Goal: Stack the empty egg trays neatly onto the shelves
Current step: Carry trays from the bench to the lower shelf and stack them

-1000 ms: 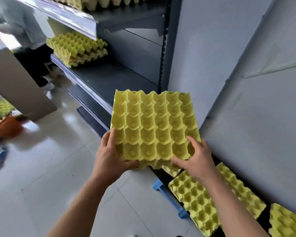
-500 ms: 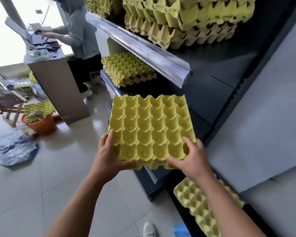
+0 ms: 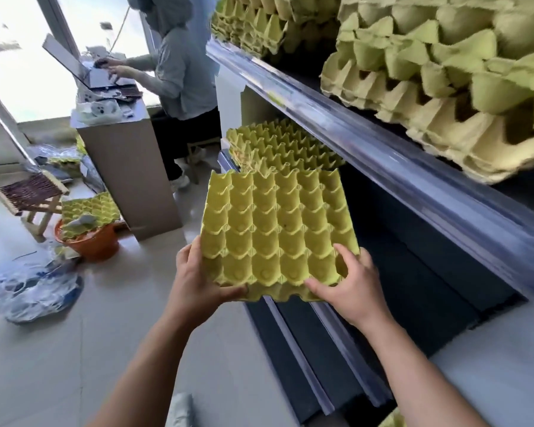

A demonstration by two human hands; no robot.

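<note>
Left hand [image 3: 198, 282] and right hand [image 3: 349, 285] each grip, fingers curled, a near corner of one yellow moulded-pulp egg tray [image 3: 278, 229] held between them. Just beyond the hands lies one low tray stack [image 3: 281, 146]. Above the hands sit two more: a far stack [image 3: 250, 23] and a near stack [image 3: 444, 81].

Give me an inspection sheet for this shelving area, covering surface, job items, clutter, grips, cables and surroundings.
Surface: middle shelf, dark, bare at its near end.
Job's things: held egg tray, empty, in front of that shelf; tray stack at the shelf's far end; taller stacks on the upper shelf.
Clutter: plastic bags on the floor; orange bucket topped with trays.
Grips: left hand and right hand each hold the tray's near edge.
Cables: thin line by the window, possibly a cord.
Surroundings: person at a laptop on a counter; wooden stool.
</note>
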